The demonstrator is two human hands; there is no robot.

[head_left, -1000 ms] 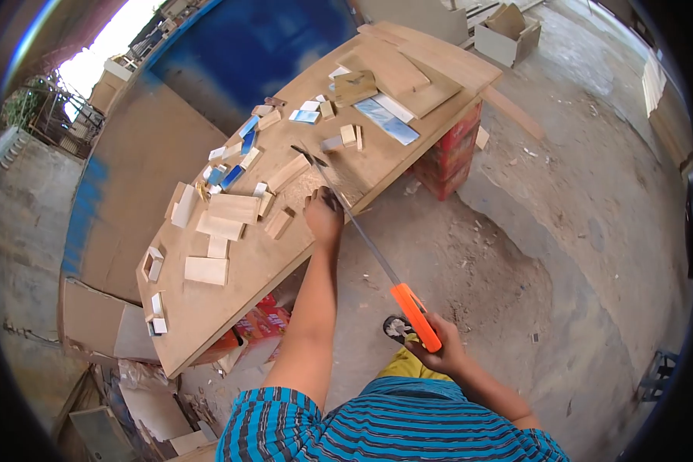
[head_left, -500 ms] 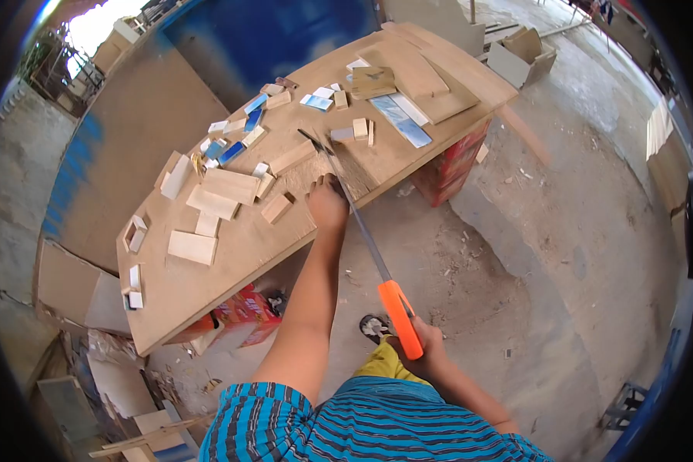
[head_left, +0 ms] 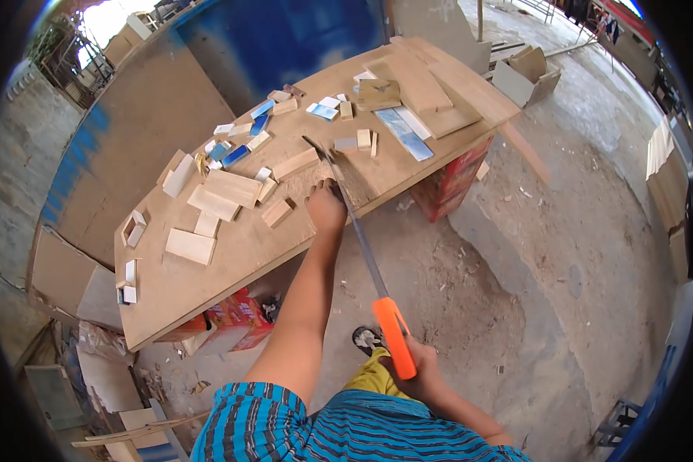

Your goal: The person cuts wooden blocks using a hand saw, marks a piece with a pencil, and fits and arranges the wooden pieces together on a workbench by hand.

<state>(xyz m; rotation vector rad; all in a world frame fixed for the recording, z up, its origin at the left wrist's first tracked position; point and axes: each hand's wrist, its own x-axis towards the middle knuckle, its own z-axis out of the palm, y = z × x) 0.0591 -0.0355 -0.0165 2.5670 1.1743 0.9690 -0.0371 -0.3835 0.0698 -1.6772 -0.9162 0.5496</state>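
Observation:
My right hand (head_left: 419, 371) is closed around the orange handle of a handsaw (head_left: 395, 339). The long narrow blade slants up and away over the table's front edge, its far end on the tabletop among the wood pieces. Beside the blade, on its left, my left hand (head_left: 326, 204) presses down with curled fingers on a flat wooden board (head_left: 354, 183) near the edge. The blade crosses this board; how deep it sits in the wood cannot be made out. A wooden block (head_left: 278, 213) lies left of my left hand, and a longer strip (head_left: 295, 164) lies just beyond it.
Many wood offcuts (head_left: 233, 189) cover the left half of the wooden table (head_left: 165, 296). Larger boards (head_left: 416, 85) lie at its far right. Red boxes (head_left: 458, 177) stand underneath. A blue-painted panel (head_left: 300, 38) rises behind, and debris litters the concrete floor (head_left: 470, 285).
My right hand and the saw handle have drawn back toward my body, and the blade has slid with them. My left hand stays in place on the board. The view has shifted slightly.

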